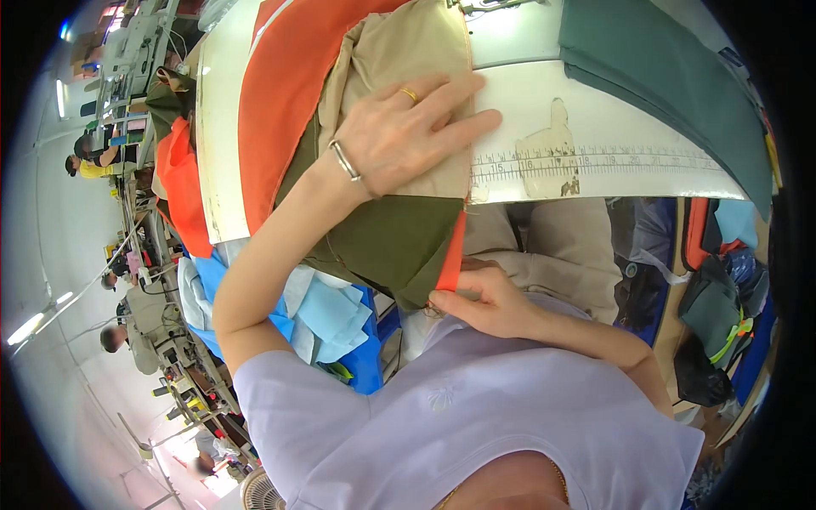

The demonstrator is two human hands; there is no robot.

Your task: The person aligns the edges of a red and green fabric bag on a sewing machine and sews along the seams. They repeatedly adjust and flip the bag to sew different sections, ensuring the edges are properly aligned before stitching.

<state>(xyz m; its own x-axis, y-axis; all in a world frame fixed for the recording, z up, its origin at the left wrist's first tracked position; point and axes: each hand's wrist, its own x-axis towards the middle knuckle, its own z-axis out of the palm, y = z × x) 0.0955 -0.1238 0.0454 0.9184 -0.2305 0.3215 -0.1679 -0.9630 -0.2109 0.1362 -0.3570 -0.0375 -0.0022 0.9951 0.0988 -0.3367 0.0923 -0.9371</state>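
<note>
Across the white table edge lies a sewn cloth piece with a beige part (391, 51), a dark olive part (382, 238) and a wide orange part (272, 110). My left hand (404, 127), with a ring and a bracelet on it, rests flat on the beige part, fingers stretched toward the right and over its stitched edge. The olive part hangs off the table's front edge toward my lap. At its lower corner my right hand (480, 297) pinches the narrow orange edge strip (451, 255) between thumb and fingers.
The white sewing table (510, 110) carries a printed ruler scale along its front edge. Folded dark green cloth (663, 85) lies at the far right. Part of a sewing machine (493, 5) shows at the top. Light blue cloth pieces (327, 314) sit below left. Other people work at left.
</note>
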